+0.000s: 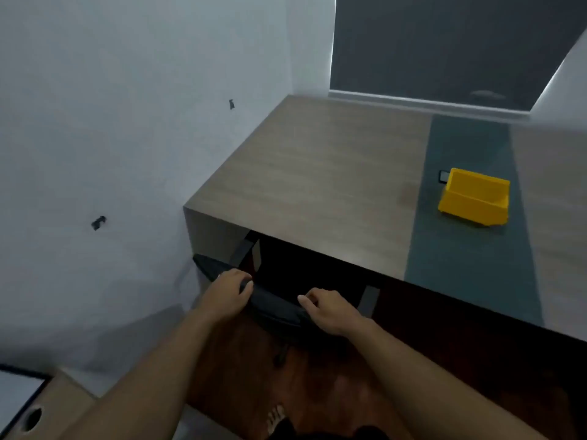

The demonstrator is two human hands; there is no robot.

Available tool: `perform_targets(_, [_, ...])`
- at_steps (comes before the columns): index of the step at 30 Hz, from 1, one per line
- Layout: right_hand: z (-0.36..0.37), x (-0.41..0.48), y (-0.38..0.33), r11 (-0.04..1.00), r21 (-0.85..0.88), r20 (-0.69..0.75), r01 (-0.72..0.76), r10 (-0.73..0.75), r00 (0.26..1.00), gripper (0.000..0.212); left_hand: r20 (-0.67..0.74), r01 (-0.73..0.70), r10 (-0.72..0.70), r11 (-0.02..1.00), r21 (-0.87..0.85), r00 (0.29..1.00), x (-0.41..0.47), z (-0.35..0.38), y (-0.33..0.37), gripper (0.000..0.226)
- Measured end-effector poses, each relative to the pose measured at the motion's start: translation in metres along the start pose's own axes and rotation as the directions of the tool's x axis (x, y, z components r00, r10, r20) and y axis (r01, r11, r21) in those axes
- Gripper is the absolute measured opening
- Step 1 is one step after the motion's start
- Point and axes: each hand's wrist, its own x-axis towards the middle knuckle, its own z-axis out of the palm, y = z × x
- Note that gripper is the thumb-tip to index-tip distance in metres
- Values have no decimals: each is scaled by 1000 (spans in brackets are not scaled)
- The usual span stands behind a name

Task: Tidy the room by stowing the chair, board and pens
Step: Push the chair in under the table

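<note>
A black chair (276, 308) stands pushed in under the front edge of the wooden desk (317, 185); only the top of its backrest shows, the seat is hidden in the dark below. My left hand (230, 292) curls over the left end of the backrest's top edge. My right hand (328, 308) grips the same edge further right. A yellow plastic bin (475, 198) sits on the desk's dark green strip at the right. No board or pens are clearly in view.
A white wall (111, 138) runs close along the left of the desk. A dark window blind (444, 42) hangs behind the desk. A cardboard box (47, 408) lies at the bottom left. My bare foot (276, 419) stands on the reddish wooden floor.
</note>
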Motion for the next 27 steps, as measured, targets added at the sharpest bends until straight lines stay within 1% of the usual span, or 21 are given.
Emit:
perform_targets(1, [11,5,-5,1000,2,4,-24,24,1000,59,18,-6,5,999,33,1000,7,0,-11,43])
perform_targets(3, [31,12,-16,996,-21,-5,-92,91,996,67,96,-44,29,987,156,995,18,2,-28,44])
perform_targets(5, [46,16,-24,985,-86,-64,-148,143,988,73,156,-94,57,967,237,986,26,4,-38,48])
perform_targets(8, [55,21,-27,963,-174,-176,-207,177,968,70,155,-184,142,934,308,978,39,4,-45,57])
perform_targets(10, [56,27,-27,953,-199,-195,-228,190,962,65,163,-217,169,911,350,972,49,3,-48,58])
perform_targets(14, [52,44,-25,939,-230,-263,-256,194,945,60,55,-215,210,903,371,976,64,7,-52,55])
perform_targets(16, [47,53,-24,932,-241,-272,-272,204,940,59,23,-208,215,905,372,976,75,7,-53,54])
perform_targets(27, [11,110,-19,916,-251,-303,-313,233,924,60,-5,-211,227,912,351,974,147,-3,-46,54])
